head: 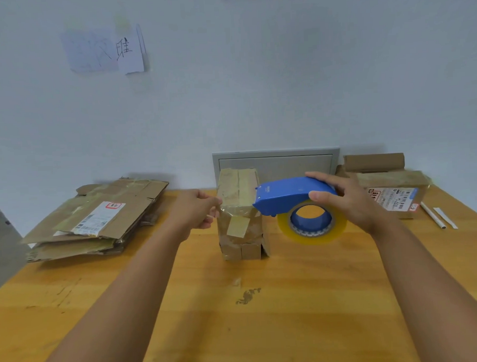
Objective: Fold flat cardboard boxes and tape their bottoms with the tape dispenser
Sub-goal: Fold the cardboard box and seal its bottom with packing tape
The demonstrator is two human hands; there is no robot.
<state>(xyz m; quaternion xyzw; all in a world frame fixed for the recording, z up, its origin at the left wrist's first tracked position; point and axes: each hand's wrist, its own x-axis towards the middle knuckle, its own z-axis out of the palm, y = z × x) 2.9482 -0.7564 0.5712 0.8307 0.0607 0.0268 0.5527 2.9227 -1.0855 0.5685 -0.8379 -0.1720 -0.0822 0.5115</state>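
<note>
Toward the far edge of the desk [265, 330], at its middle, the small cardboard box [240, 213] stands upright, its brown skin wrinkled under glossy layers of old clear tape. My left hand [195, 212] steadies its left side, fingers curled and seemingly pinching a loose tape end at the corner. My right hand [347, 200] grips the tape dispenser [290, 196], fingers over its smooth blue plastic hood, thumb at the near side, the yellowish clear roll [313, 222] hanging below. Its toothed nose touches the box's upper right edge. To do this well, I judge I should keep the strip taut, run it straight along the flap seam, then press it down flat. Flattened boxes [97, 217] are stacked at the far left corner.
</note>
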